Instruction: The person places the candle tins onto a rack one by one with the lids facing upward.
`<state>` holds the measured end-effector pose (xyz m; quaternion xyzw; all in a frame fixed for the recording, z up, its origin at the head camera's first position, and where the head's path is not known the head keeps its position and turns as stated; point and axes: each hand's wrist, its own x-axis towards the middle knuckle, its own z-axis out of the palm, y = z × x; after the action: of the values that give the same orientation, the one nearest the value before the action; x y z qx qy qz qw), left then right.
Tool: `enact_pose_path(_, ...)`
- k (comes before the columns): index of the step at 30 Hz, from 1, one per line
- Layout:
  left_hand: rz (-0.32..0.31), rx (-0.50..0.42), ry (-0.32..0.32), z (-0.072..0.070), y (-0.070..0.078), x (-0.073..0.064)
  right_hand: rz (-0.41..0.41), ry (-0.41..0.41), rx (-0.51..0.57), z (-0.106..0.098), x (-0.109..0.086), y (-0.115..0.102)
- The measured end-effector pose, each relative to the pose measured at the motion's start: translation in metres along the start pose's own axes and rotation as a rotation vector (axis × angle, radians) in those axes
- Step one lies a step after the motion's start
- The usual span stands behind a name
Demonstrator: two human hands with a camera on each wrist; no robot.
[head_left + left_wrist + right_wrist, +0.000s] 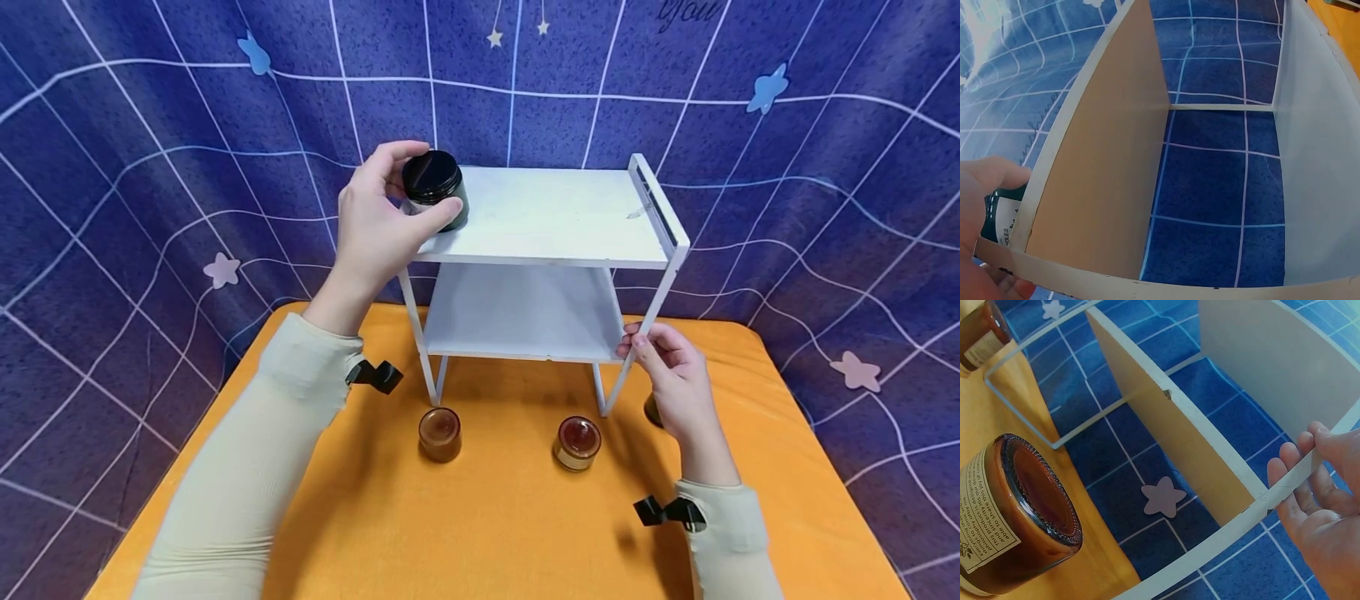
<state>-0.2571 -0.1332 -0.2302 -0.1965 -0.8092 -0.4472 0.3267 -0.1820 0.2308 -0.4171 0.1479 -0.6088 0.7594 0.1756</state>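
A white two-tier shelf rack stands on the orange cloth. At the left end of its top board, my left hand grips a dark jar with a black lid, thumb in front and fingers behind. Part of the jar's white label shows past the board edge in the left wrist view. My right hand pinches the rack's right front leg beside the lower board, thumb on one side and fingers curled behind.
Two amber glass jars sit on the orange cloth in front of the rack. A dark round object is partly hidden behind my right hand. A blue curtain with stars hangs close behind.
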Motion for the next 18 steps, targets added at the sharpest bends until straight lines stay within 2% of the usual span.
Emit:
enact_pose_path(5,-0.01,0.03,-0.02,0.0021,0.0016,0.0019,-0.002,-0.001,-0.007,-0.0011,-0.0002,0.0006)
enact_pose_path(13,-0.077,0.051,-0.029,0.005,0.0036,0.0004,0.001,-0.01,-0.016,-0.0017,0.0008,0.001)
enact_pose_path(18,-0.078,0.062,-0.037,0.0066,0.0044,-0.0005,0.001,-0.01,-0.012,-0.0022,0.0007,0.0008)
